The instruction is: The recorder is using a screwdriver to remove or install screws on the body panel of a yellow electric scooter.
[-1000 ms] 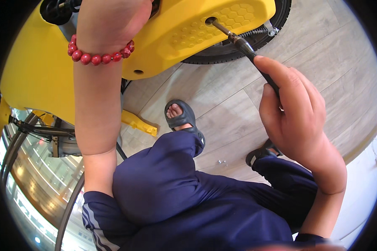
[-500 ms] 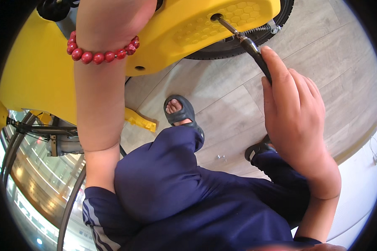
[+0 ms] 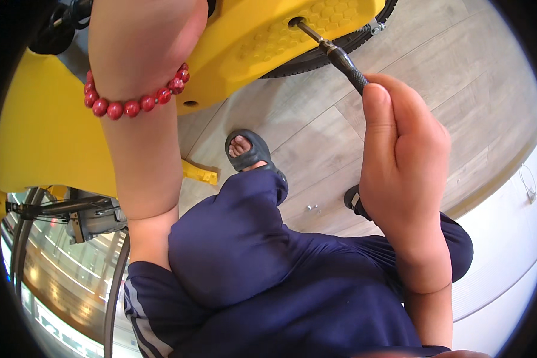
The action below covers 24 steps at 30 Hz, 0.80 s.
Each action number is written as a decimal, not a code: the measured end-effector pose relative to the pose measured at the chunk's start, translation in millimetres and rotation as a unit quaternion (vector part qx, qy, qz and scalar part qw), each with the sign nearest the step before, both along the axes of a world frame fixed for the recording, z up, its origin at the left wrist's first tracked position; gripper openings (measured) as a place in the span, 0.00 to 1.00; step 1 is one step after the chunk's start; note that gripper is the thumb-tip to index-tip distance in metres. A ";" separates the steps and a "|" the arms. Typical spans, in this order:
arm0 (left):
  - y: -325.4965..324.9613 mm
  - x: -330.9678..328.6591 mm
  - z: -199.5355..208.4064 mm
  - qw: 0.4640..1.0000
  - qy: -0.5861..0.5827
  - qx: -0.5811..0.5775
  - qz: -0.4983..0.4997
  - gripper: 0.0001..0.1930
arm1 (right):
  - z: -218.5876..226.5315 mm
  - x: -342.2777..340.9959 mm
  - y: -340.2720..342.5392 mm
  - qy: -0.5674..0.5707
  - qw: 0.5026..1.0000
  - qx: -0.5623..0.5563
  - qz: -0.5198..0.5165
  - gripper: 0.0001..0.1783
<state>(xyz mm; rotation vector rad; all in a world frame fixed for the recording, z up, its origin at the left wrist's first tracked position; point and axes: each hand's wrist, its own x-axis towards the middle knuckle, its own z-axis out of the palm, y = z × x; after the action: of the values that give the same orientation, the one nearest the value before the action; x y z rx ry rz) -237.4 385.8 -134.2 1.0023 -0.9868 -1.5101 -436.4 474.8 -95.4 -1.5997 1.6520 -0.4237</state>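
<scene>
- Left arm (image 3: 146,167) stretches forward, nearly straight.
- Left hand (image 3: 149,48) runs past the upper edge, its fingers out of sight.
- Right arm (image 3: 426,304) extends from below.
- Right hand (image 3: 406,149) is clenched, thumb laid beside the forefinger.

Grey plank floor (image 3: 307,140): small metallic pieces (image 3: 313,208), dark sandals (image 3: 253,157) on it.

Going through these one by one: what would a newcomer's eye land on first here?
Probably the bright yellow vehicle body filling the upper left. Next, the red bead bracelet on the left arm, in front of it. To the right, the right hand grips a black-handled driver, its metal shaft reaching a dark hole in the yellow panel.
</scene>
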 end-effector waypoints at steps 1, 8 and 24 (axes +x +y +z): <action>-1.6 -2.4 -6.6 0.999 -0.013 -0.038 0.006 0.08 | -1.2 0.5 1.8 -0.004 1.000 0.015 0.007 0.10; 1.7 1.1 -14.1 0.997 -0.045 -0.063 0.023 0.09 | 7.4 11.2 10.4 -0.224 0.924 0.263 -0.165 0.13; 9.6 -4.1 -0.5 0.997 -0.067 -0.048 0.006 0.08 | 8.8 -5.6 3.2 -0.235 0.917 0.292 -0.138 0.13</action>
<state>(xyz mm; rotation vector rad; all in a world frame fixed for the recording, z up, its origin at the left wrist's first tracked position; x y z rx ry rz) -241.4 395.4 -134.7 1.0490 -1.1343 -1.3868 -442.0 478.0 -86.6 -0.7513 1.4408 -0.3722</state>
